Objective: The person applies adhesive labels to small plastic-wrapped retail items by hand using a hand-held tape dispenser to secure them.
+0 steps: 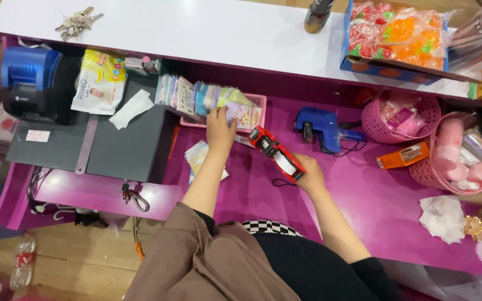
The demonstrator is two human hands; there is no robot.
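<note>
Your right hand (pixel 309 174) is wrapped around the grip of the red price-label gun (pixel 276 153), fingers closed on its handle, with the gun's nose angled up and left toward the pink tray (pixel 259 101) of small packets (pixel 207 99) on the magenta surface (pixel 364 189). Your left hand (pixel 221 127) rests at the front of that row, its fingers seemingly pressed onto the nearest pale packet (pixel 240 115), though you cannot tell from this angle whether they pinch it or only steady it. The gun's nose lies just beside your left fingers, and a blue label gun (pixel 323 128) sits apart on the surface, beyond your right hand.
</note>
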